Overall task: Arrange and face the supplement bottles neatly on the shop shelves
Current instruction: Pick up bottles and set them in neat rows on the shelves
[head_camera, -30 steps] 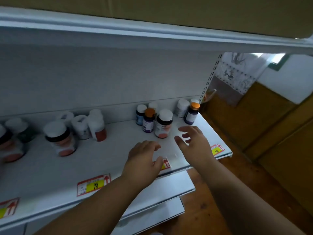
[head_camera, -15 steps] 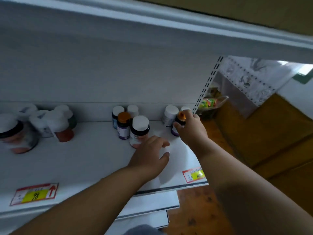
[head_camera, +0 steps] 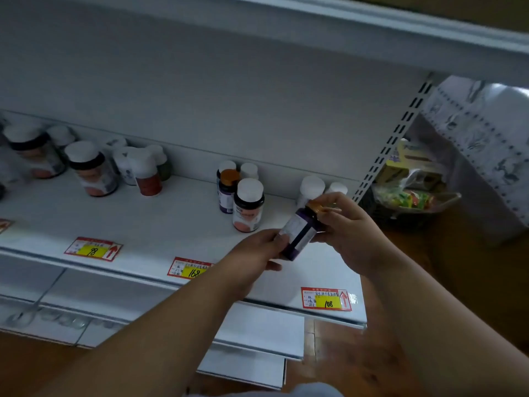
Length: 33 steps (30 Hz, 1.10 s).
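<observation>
A purple bottle with an orange cap (head_camera: 300,230) is tilted in the air above the right end of the white shelf (head_camera: 160,224). My right hand (head_camera: 349,227) grips its cap end and my left hand (head_camera: 254,253) holds its base. Behind them stand a white-capped dark bottle (head_camera: 248,206), another orange-capped purple bottle (head_camera: 227,190) and two white-capped bottles (head_camera: 310,189) by the back wall. Several more white-capped bottles (head_camera: 91,167) cluster at the left of the shelf.
Red and yellow price tags (head_camera: 93,249) line the shelf's front edge. A perforated upright (head_camera: 392,138) ends the shelf at the right, with a basket of packets (head_camera: 406,193) beyond it. Another shelf (head_camera: 286,21) runs overhead. Lower shelves and a wooden floor lie below.
My right hand lifted the orange-capped purple bottle off the back right of the shelf and brought it forward. My left hand rose from the shelf and took its base. The view shifted right.
</observation>
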{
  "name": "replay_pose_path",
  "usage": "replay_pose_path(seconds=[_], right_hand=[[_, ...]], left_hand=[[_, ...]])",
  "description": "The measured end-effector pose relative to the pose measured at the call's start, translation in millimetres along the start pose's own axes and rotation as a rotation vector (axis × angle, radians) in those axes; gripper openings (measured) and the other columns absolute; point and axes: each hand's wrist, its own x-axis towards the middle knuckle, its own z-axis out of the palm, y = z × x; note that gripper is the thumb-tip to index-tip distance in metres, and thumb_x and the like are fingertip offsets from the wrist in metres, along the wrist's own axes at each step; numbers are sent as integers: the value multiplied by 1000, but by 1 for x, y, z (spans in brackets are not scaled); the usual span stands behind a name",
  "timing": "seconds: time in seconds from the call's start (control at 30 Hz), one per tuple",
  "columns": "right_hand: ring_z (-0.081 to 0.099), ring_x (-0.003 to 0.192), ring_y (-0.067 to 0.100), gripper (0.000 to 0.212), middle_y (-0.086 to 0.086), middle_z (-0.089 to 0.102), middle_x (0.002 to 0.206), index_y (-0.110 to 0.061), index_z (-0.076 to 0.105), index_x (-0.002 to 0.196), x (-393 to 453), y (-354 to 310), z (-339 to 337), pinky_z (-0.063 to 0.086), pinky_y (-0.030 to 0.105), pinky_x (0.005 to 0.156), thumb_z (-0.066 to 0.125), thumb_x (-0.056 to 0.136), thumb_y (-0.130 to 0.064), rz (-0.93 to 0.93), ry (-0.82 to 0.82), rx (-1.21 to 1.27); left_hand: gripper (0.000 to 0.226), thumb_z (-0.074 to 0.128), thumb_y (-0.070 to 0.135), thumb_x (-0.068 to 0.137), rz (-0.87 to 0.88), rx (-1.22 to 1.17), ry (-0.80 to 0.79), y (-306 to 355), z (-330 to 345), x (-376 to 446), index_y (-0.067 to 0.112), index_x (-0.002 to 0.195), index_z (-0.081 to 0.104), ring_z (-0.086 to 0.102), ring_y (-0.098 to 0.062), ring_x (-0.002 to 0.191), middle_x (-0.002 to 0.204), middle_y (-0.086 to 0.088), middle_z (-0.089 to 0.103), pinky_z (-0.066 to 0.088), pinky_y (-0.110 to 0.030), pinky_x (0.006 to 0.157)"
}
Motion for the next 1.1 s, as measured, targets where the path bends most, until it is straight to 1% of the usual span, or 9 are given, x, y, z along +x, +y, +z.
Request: replay_pose_path(seconds=[0.07, 0.2, 0.33, 0.5, 0.63, 0.73, 0.83, 0.93, 1.1], right_hand=[[65, 96, 35, 13, 14, 67, 101, -12, 62, 102, 0, -6, 20, 56, 44, 81, 54, 92, -12, -14, 3, 0], [67, 91, 26, 8, 8, 67, 95, -21, 58, 97, 2, -3, 71, 61, 40, 71, 63, 90, -22, -43, 123, -163], [68, 78, 14, 29, -5, 68, 90, -38, 54, 96, 8, 0, 114, 61, 41, 64, 75, 74, -39, -98, 196, -365], [65, 95, 13, 55, -11, 64, 103, -43, 53, 101, 28, -3, 181, 58, 43, 81, 77, 52, -48, -139, 109, -373], [67, 91, 17, 36, -5, 65, 101, -42, 58, 96, 51, 6, 266, 59, 42, 76, 78, 68, -33, -181, 130, -387], [66, 85, 3, 35, -18, 64, 98, -47, 55, 98, 65, 9, 324, 58, 32, 74, 75, 76, -29, -230, 133, -520], [61, 92, 2, 40, -20, 61, 104, -46, 49, 105, 78, 15, 364, 52, 27, 78, 72, 78, -28, -309, 156, -720], [56, 103, 18, 44, -2, 54, 121, -32, 49, 121, 93, 30, 389, 49, 38, 87, 68, 83, -22, -327, 118, -898], [52, 102, 17, 44, 1, 50, 118, -22, 50, 125, 103, 55, 411, 43, 29, 82, 67, 84, -17, -385, 78, -1000]], left_hand=[[51, 65, 44, 82, 43, -25, -29, -1, -5, -9, 22, 127, 55, 66, -15, 100, 111, 3, 70, 52, -31, 82], [68, 80, 42, 55, 124, 56, 246, -1, -25, -25, 36, 115, 51, 65, -13, 98, 111, 5, 65, 54, -34, 88], [63, 84, 35, 56, 235, 125, 283, -2, -58, -45, 43, 108, 50, 67, -8, 92, 111, 7, 64, 57, -27, 78], [50, 75, 42, 69, 240, 81, 155, 1, -137, -68, 30, 114, 59, 68, -17, 90, 98, 6, 70, 56, -33, 81], [47, 77, 36, 71, 305, 209, 256, 5, -221, -90, 29, 112, 57, 67, -9, 83, 95, 7, 70, 55, -25, 73], [48, 81, 37, 70, 293, 354, 267, 1, -281, -102, 37, 108, 52, 64, -2, 76, 95, 11, 66, 50, -14, 61], [69, 81, 49, 67, 287, 721, 313, -9, -333, -105, 29, 126, 49, 55, -1, 105, 120, 7, 59, 44, -9, 80], [93, 70, 65, 70, 298, 1137, 323, -20, -373, -100, 15, 142, 41, 45, -23, 127, 141, -6, 48, 36, -31, 103], [90, 45, 76, 77, 352, 1397, 268, -35, -384, -92, 9, 138, 47, 43, -34, 129, 141, -15, 48, 32, -43, 108]])
